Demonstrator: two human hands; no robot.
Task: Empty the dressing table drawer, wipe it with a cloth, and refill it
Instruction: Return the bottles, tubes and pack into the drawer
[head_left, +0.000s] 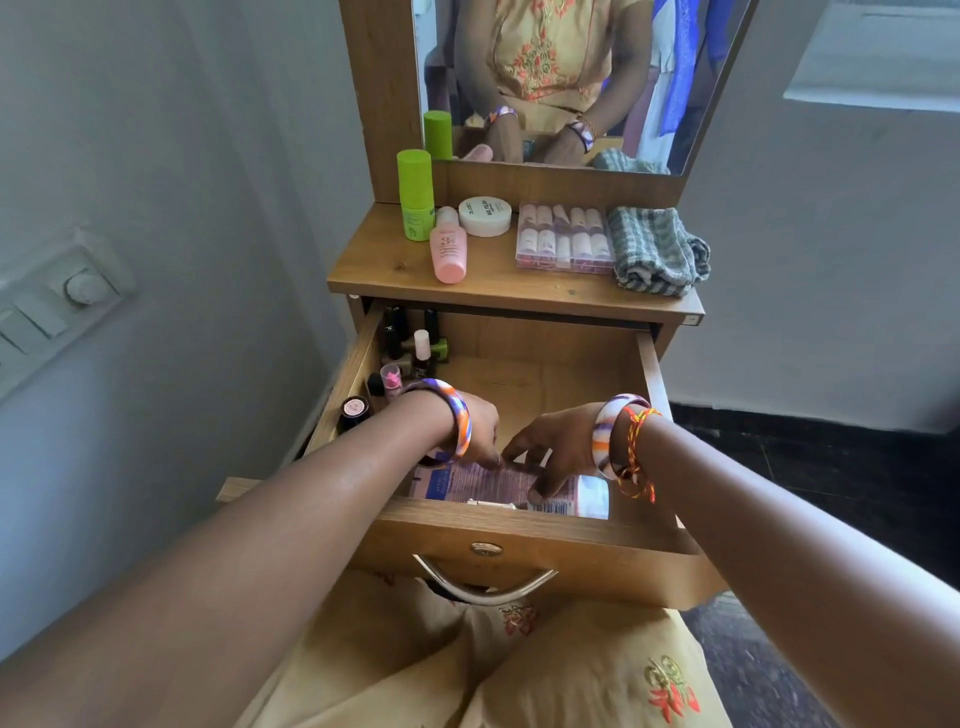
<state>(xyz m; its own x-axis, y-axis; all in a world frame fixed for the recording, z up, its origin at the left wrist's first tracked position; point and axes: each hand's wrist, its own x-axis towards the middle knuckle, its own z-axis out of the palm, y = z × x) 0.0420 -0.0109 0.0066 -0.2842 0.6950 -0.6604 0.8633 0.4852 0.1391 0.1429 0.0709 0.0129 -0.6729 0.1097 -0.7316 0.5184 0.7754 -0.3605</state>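
Note:
The wooden drawer (524, 540) of the dressing table stands pulled open. Both hands reach into its front. My left hand (480, 434) touches a flat pink printed packet (467, 483) with its fingertips. My right hand (553, 449) curls its fingers over a pink tube with a white cap (582, 496) lying next to the packet. Several nail polish bottles and small cosmetics (410, 353) stand along the drawer's left side. A folded grey checked cloth (657, 252) lies on the tabletop at the right.
On the tabletop (384, 260) stand a green bottle (415, 195), a pink bottle (448, 247), a white round jar (484, 215) and a clear box of small bottles (563, 236). A mirror (561, 78) rises behind. A switch panel (57, 306) is on the left wall.

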